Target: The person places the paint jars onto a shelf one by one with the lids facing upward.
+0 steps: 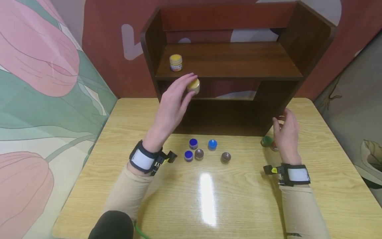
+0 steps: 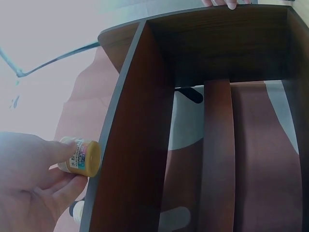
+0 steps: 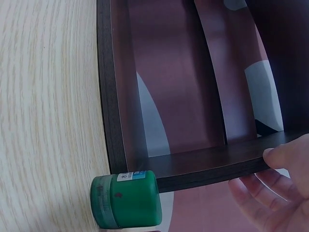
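My left hand (image 1: 171, 108) holds a small yellow-lidded paint jar (image 1: 194, 86) between thumb and fingers, at the front edge of the upper board of a dark brown shelf (image 1: 232, 59). In the left wrist view, the label of this paint jar (image 2: 84, 157) shows beside the board's edge. Another yellow paint jar (image 1: 176, 63) stands upright on the left of that board. My right hand (image 1: 287, 136) grips the shelf's right side panel, thumb on one face and fingers on the other in the right wrist view. Near it sits a green paint jar (image 1: 266, 141).
Before the shelf, the wooden table (image 1: 244, 199) bears two dark blue jars (image 1: 191, 155), a light blue jar (image 1: 212, 144) and two brown jars (image 1: 225, 157). A reddish jar (image 1: 274, 146) is partly hidden by my right hand. A patterned wall stands behind.
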Action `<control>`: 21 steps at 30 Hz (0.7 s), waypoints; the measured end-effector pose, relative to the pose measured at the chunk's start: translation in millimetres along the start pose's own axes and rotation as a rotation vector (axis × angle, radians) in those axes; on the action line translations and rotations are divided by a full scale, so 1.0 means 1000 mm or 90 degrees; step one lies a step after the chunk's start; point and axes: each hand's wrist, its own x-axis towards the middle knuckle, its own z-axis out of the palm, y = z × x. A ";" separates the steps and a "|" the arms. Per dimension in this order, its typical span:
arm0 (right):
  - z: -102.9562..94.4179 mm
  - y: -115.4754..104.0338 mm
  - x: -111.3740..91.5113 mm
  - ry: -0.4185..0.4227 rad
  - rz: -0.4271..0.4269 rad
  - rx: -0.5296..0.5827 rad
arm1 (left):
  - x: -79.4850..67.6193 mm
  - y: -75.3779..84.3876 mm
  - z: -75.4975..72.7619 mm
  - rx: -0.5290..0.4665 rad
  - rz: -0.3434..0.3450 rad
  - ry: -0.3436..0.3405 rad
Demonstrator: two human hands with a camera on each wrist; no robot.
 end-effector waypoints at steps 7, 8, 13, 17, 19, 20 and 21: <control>-0.001 -0.001 0.000 -0.006 0.007 0.002 | 0.011 0.003 0.000 0.002 0.003 -0.005; -0.001 -0.001 0.000 -0.006 0.007 0.001 | 0.012 0.003 0.000 0.002 0.004 -0.006; -0.001 -0.001 -0.001 -0.003 0.004 0.004 | 0.019 0.005 0.001 0.007 0.009 -0.004; -0.001 -0.001 0.000 -0.004 0.005 0.003 | 0.023 0.006 0.002 0.004 0.008 -0.003; 0.000 -0.001 0.000 -0.005 0.006 0.000 | 0.024 0.007 0.002 0.000 0.009 -0.002; 0.000 0.000 0.000 -0.005 0.005 0.000 | 0.025 0.007 0.003 -0.002 0.009 -0.002; 0.000 0.000 0.000 -0.005 0.004 0.000 | 0.026 0.007 0.003 -0.004 0.010 0.000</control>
